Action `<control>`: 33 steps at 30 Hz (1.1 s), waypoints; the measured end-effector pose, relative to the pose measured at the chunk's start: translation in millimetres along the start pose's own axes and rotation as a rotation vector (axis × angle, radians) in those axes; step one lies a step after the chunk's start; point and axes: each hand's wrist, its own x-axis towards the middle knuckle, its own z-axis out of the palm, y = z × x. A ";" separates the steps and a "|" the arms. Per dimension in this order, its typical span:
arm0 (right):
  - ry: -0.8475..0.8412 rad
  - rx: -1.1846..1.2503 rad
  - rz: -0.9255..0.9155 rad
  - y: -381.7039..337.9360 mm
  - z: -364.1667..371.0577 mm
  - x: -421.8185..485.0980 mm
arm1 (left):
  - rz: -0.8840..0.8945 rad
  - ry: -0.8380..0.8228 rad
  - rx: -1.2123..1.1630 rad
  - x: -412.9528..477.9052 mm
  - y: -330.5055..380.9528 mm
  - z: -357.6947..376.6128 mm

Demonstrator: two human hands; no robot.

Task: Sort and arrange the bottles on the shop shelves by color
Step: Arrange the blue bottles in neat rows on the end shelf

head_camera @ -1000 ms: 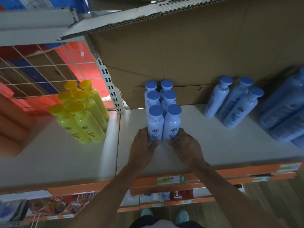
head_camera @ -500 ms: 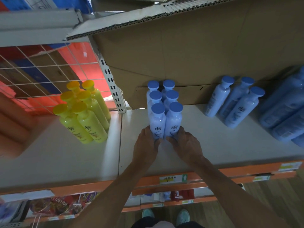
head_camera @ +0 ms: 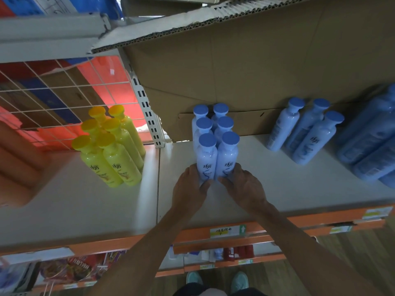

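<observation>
Hands (head_camera: 189,189) (head_camera: 243,188) forward, blue bottles (head_camera: 216,161) between them

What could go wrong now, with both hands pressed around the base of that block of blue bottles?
1. The left hand and right hand hold only the bases of the front pair of the blue block. A hard shove might topple the tall, narrow bottles behind, which nothing holds.
2. If the block slides left, its bases might catch on the seam between shelf boards and tip toward the yellow bottles.
</observation>
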 end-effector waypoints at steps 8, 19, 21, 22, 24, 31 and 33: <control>-0.092 -0.017 -0.013 23.4 -11.7 -9.9 | -0.001 -0.022 0.144 -27.7 3.2 -9.0; 0.004 -0.070 -0.032 99.3 -63.3 -15.1 | 0.165 -0.170 0.184 -40.2 85.7 34.4; 0.067 -0.049 -0.029 120.5 -77.7 -14.9 | 0.200 -0.156 0.163 -29.1 110.6 48.9; 0.101 -0.037 -0.022 132.6 -85.0 -14.7 | 0.220 -0.140 0.161 -21.0 121.2 56.4; 0.158 -0.022 0.008 158.3 -100.8 -14.1 | 0.233 -0.110 0.151 -0.6 139.9 70.3; 0.172 0.045 0.075 223.1 -147.6 13.6 | 0.071 -0.094 0.027 89.2 187.0 111.6; 0.136 0.093 0.079 225.1 -152.7 25.5 | 0.052 -0.082 -0.109 110.9 197.0 117.0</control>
